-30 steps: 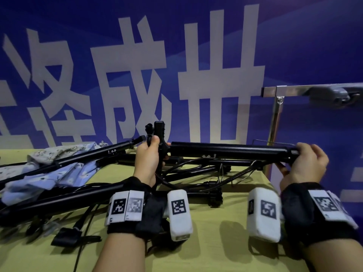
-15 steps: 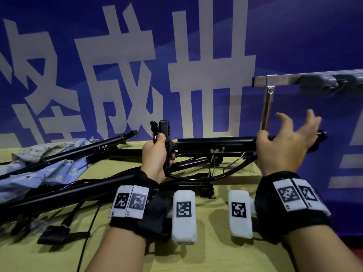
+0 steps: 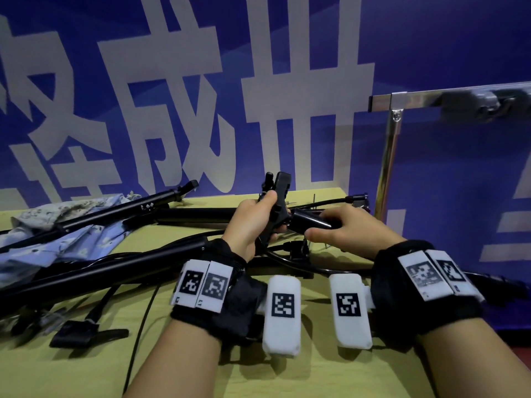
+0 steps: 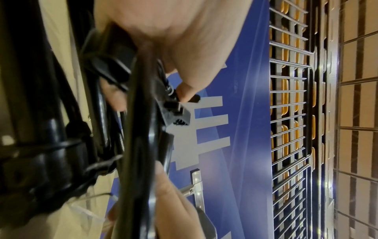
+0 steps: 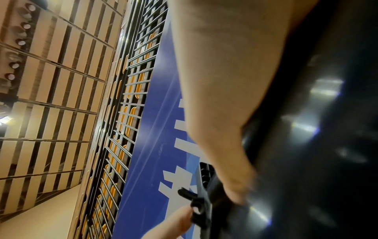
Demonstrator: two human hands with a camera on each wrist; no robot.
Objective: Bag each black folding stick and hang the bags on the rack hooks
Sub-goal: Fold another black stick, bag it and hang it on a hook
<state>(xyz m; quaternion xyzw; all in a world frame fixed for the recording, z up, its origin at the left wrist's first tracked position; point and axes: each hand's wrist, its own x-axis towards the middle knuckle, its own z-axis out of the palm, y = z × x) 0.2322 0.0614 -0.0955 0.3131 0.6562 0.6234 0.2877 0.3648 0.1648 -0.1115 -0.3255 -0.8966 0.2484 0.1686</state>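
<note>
My left hand point(image 3: 258, 216) grips the clamp head point(image 3: 280, 185) of a black folding stick, thumb on top, and holds it upright above the table. My right hand point(image 3: 333, 228) is wrapped round the same stick's thick tube point(image 3: 306, 221), just right of the left hand. In the left wrist view the clamp head point(image 4: 176, 113) shows past my thumb point(image 4: 184, 90). My palm and the glossy tube point(image 5: 306, 129) fill the right wrist view. More black sticks point(image 3: 109, 214) lie crossed on the left of the table, partly over blue floral fabric bags point(image 3: 57, 234).
A steel rack post point(image 3: 388, 162) stands at the table's right edge, and its top bar point(image 3: 425, 97) carries a grey hook point(image 3: 488, 103). Black straps point(image 3: 83, 334) and cords lie on the yellow-green table point(image 3: 201, 369). A blue banner wall stands close behind.
My right hand let go of the tube's far end, opened in the air, then came left and took the tube close to my left hand. The left hand kept its grip.
</note>
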